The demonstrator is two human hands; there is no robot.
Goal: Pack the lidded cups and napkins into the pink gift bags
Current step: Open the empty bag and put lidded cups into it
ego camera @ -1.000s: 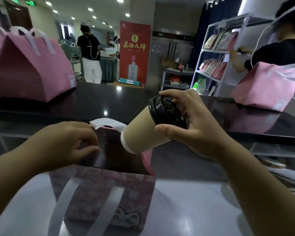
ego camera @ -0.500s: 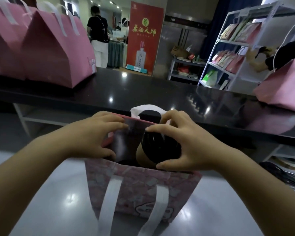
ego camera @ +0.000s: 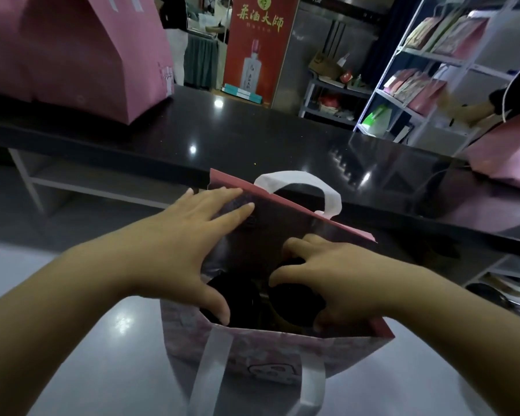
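Head view: where is the lidded cup?
— Down inside the open pink gift bag on the grey table. The right hand grips its black lid, fingers curled round it.
— And the left hand?
— Fingers straight, flat against the bag's far panel, thumb in the mouth beside a second black lid, holding nothing.
— Behind?
— More pink bags on the black counter.

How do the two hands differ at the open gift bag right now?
The left hand lies flat, fingers straight, against the far wall of the gift bag; the right hand curls round a black-lidded cup. The left hand sits at the rim; the right hand is lower, inside the mouth. Both are at the same bag.
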